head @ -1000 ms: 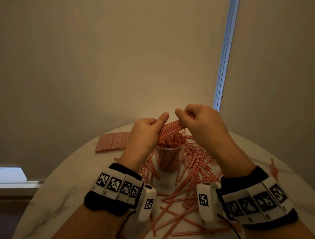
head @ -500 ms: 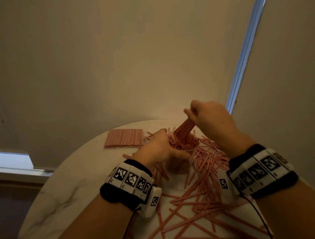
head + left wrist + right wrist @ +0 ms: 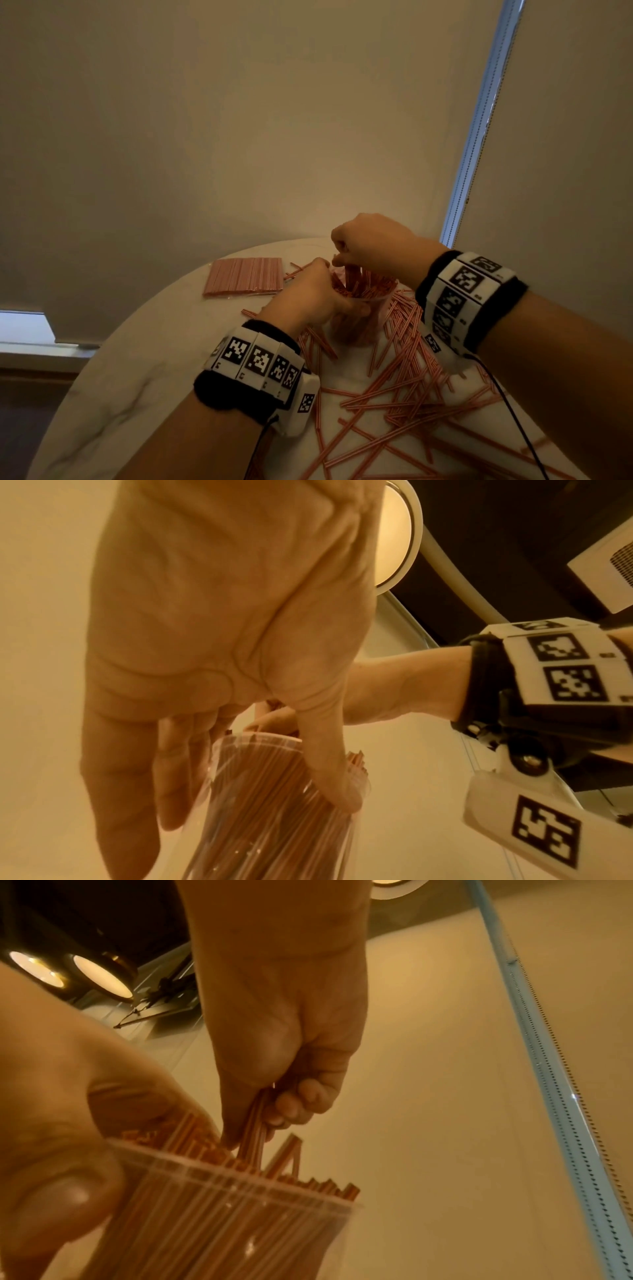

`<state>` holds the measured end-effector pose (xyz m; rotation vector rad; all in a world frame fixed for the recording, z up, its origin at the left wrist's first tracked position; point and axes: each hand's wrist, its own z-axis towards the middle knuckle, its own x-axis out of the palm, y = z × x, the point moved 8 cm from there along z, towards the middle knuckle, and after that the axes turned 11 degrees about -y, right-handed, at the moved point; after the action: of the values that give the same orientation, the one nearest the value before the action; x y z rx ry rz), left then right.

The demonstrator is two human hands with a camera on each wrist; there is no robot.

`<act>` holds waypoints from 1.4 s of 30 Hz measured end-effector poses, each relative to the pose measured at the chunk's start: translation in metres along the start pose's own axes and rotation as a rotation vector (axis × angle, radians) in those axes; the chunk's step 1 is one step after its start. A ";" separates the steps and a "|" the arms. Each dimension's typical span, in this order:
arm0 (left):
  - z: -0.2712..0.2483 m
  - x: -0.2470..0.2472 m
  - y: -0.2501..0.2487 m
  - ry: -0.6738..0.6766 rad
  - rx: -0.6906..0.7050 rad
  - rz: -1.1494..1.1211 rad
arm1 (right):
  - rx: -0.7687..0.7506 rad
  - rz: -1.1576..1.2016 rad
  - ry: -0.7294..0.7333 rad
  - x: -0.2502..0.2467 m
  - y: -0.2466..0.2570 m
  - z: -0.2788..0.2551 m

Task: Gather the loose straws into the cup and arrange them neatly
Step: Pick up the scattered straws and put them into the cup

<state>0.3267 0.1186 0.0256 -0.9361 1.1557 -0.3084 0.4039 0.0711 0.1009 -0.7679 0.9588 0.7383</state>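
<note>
The clear plastic cup (image 3: 359,318) stands on the round marble counter (image 3: 144,387) and is gripped round its side by the left hand (image 3: 308,298), thumb and fingers wrapped on the wall. A small bundle of straws (image 3: 255,1123) is pinched in the curled fingers of the right hand (image 3: 370,246) and is being fed down among the straws already standing in the cup. The step is best done, it is judged, by keeping the bundle upright, releasing it only once its lower ends are past the rim, and holding the cup steady so the packed straws are not tipped out. Many loose straws (image 3: 404,394) are left scattered on the counter near the cup, and a flat wrapped pack of straws (image 3: 243,275) lies to the left. Half a second earlier the bundle was held higher and slanted above the rim; it has since been lowered and brought nearly vertical, while the cup has been kept in the same grip
</note>
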 end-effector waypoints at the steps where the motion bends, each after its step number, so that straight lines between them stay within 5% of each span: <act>1: 0.000 0.000 0.000 -0.001 -0.001 -0.001 | -0.012 -0.017 0.033 0.004 0.003 0.000; 9: 0.000 0.003 -0.001 0.028 0.006 0.002 | 0.045 -0.014 0.231 0.030 -0.003 -0.006; 14: 0.001 0.004 0.002 0.036 -0.009 -0.021 | 0.209 0.201 0.118 0.014 -0.024 0.000; 19: 0.006 0.004 0.005 0.022 -0.004 -0.042 | 0.099 0.106 0.473 0.035 0.005 -0.020; 26: 0.007 0.003 0.004 0.084 0.028 0.017 | 0.270 0.104 0.024 -0.031 -0.017 -0.033; 29: 0.001 -0.010 0.006 0.082 0.034 0.135 | 0.253 0.096 -0.028 -0.051 -0.022 -0.056; 34: -0.014 -0.043 0.022 0.048 0.025 0.414 | 0.273 0.210 0.166 -0.040 -0.011 -0.122; 39: -0.050 -0.071 0.060 0.121 -0.102 0.679 | 0.340 0.015 0.753 0.019 -0.003 -0.208; 42: -0.079 -0.080 0.095 0.223 -0.243 0.911 | 0.350 -0.118 0.830 0.038 -0.007 -0.233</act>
<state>0.2013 0.1911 -0.0028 -0.5008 1.7258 0.4867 0.3253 -0.1177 -0.0167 -0.8168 1.7162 0.1075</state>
